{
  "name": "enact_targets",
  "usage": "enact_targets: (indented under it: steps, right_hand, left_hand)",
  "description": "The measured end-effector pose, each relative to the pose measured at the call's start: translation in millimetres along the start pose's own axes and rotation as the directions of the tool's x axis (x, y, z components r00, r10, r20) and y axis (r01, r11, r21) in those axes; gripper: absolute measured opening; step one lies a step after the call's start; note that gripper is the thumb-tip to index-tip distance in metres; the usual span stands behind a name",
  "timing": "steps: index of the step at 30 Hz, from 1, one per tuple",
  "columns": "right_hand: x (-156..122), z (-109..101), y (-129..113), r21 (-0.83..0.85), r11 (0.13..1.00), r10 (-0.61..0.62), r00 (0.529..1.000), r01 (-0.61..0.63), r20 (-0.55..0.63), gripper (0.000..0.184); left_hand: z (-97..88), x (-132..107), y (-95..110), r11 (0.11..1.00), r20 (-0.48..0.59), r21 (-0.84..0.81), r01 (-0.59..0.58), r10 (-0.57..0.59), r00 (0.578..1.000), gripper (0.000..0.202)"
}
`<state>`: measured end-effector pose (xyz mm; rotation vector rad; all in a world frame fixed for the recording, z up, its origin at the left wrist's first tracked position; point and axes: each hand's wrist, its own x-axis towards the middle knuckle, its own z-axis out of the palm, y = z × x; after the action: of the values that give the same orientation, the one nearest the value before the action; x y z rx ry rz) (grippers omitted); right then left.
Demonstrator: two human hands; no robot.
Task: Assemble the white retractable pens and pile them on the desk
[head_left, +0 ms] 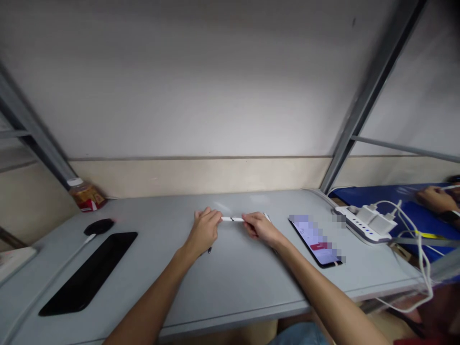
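Observation:
Over the middle of the grey desk, a slim white pen [232, 219] with small black marks is held level between my two hands. My left hand [205, 227] is closed round its left end. The fingers of my right hand [259, 226] pinch the right end. Both ends of the pen are hidden in the fingers. Just below my left hand, the tip of a small dark object [210, 250] shows, mostly covered by the wrist. A thin pale thing [266, 216] sticks out behind my right hand, too little of it to name.
Right on the desk [237, 297] lie a lit phone [316, 242] and a white power strip [364, 224] with plugs and cables. Left are a black flat slab [89, 273], a black puck with a cable [98, 226] and a bottle [86, 195]. Another person's hand [435, 199] rests beyond the frame post.

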<state>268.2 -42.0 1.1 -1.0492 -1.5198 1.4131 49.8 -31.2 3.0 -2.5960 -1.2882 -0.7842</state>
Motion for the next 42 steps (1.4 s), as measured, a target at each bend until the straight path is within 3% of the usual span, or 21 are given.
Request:
enact_targets:
  steps: [2, 4, 7, 11, 13, 15, 18, 20, 27, 38, 42]
  right_hand:
    - [-1, -1, -1, 0.178, 0.98, 0.076, 0.996, -0.084, 0.053, 0.039]
    - [-1, 0, -2, 0.238, 0.967, 0.086, 0.996, -0.092, 0.036, 0.039]
    - [0, 5, -3, 0.207, 0.978, -0.005, 0.992, 0.032, -0.127, 0.041]
    - [6, 7, -2, 0.275, 0.945, -0.079, 0.937, 0.179, -0.34, 0.033]
    - [10, 1, -2, 0.436, 0.861, -0.07, 0.91, 0.263, -0.409, 0.028]
    - [12, -9, -1, 0.622, 0.714, -0.034, 0.903, 0.322, -0.428, 0.025]
    - [11, -23, -1, 0.796, 0.541, 0.014, 0.943, 0.272, -0.331, 0.018]
    - [9, -29, -1, 0.827, 0.499, -0.018, 0.957, 0.26, -0.289, 0.016]
    - [6, -30, -3, 0.796, 0.544, -0.105, 0.963, 0.265, -0.249, 0.019]
    - [5, -29, -7, 0.713, 0.649, -0.084, 0.957, 0.265, -0.279, 0.037]
    - [5, -28, -8, 0.673, 0.693, -0.072, 0.954, 0.257, -0.29, 0.035]
  left_hand:
    - [-2.7, 1, 4, 0.996, -0.047, 0.093, -0.013, 0.018, 0.999, 0.025]
    - [-4.2, 1, 8, 0.989, -0.073, 0.149, -0.011, 0.022, 0.997, 0.027]
    - [-3.8, 1, 13, 0.991, -0.062, 0.134, 0.009, 0.0, 0.998, 0.029]
    - [0.3, 1, 10, 0.995, -0.022, -0.064, 0.082, -0.084, 0.996, 0.028]
    - [2.3, 1, 5, 0.982, -0.023, -0.138, 0.127, -0.131, 0.991, 0.029]
    - [3.4, 2, 1, 0.977, -0.027, -0.142, 0.156, -0.162, 0.986, 0.028]
    - [3.6, 1, -6, 0.98, -0.016, -0.057, 0.191, -0.193, 0.981, 0.022]
    - [3.4, 1, -8, 0.98, -0.003, 0.033, 0.194, -0.194, 0.981, 0.017]
    - [3.6, -1, -10, 0.965, 0.058, 0.191, 0.177, -0.191, 0.98, 0.012]
    - [9.2, -3, -7, 0.979, 0.117, 0.105, 0.176, -0.188, 0.975, 0.011]
    - [8.6, -3, -7, 0.983, 0.121, 0.073, 0.166, -0.174, 0.977, 0.011]
